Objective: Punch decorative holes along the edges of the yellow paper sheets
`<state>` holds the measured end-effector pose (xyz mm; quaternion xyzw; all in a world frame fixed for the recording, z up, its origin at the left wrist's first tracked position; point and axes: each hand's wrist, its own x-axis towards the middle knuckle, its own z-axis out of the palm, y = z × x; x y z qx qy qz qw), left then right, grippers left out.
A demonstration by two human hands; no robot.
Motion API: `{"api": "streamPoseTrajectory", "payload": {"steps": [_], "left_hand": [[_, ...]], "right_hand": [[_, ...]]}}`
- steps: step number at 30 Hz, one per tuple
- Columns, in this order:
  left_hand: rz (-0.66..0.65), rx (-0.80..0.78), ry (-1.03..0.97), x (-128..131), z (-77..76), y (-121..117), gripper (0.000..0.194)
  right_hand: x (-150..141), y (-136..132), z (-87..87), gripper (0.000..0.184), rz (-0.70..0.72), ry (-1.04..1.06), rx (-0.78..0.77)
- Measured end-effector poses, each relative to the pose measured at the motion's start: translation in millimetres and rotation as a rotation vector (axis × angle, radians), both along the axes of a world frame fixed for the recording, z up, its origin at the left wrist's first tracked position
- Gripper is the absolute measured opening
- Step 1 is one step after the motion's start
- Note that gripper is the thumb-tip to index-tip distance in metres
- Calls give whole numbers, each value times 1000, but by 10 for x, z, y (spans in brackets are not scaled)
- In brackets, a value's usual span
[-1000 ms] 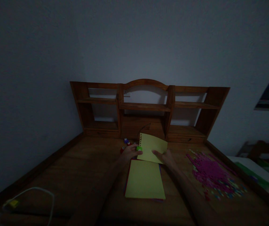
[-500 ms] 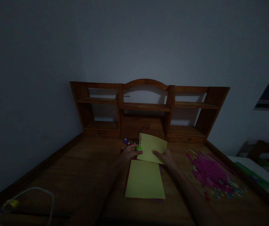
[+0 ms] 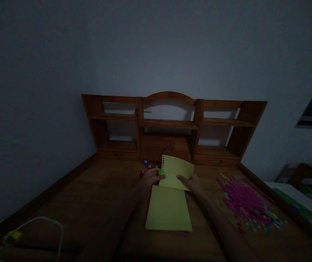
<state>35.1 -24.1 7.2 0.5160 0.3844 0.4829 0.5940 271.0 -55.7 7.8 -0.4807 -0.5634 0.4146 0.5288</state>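
A yellow paper sheet [image 3: 175, 168] with a row of small holes along its left edge is held up above the desk. My left hand [image 3: 152, 176] pinches a small green hole punch [image 3: 161, 172] at that edge, below the holes. On the sheet's lower right, my right hand [image 3: 190, 181] grips the paper with its thumb on top; the fingers behind are hidden. Just below lies a stack of coloured paper [image 3: 168, 211], yellow uppermost, with red and blue edges showing.
Small red and purple round pieces [image 3: 146, 163] with eye-like white spots stand beyond my left hand. A magenta heap of strips and small bits [image 3: 244, 200] spreads at the right. A wooden shelf unit [image 3: 169, 124] lines the back; a white cable [image 3: 47, 219] lies front left.
Almost nothing differs. Both hands, the sheet and the green punch hold their places, with only a very slight shift of the view.
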Motion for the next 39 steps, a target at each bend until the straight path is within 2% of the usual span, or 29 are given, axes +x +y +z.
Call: {"api": "streamPoseTrajectory", "payload": {"steps": [4,13,26,39], "left_hand": [[-10,3,25,16,29,-11,49],[-3,-2,-1,6,-6,5,49],[15,-13,17,19,39,-12,44],[-27,32,24,-6,-9,8,46]], "right_hand": [[8,14,-11,61,19,1,24],[-29,-39,65,57,14,23,17],[5,7,-10,52,7,7,7],[0,1,-25,55,30,32,-6]]}}
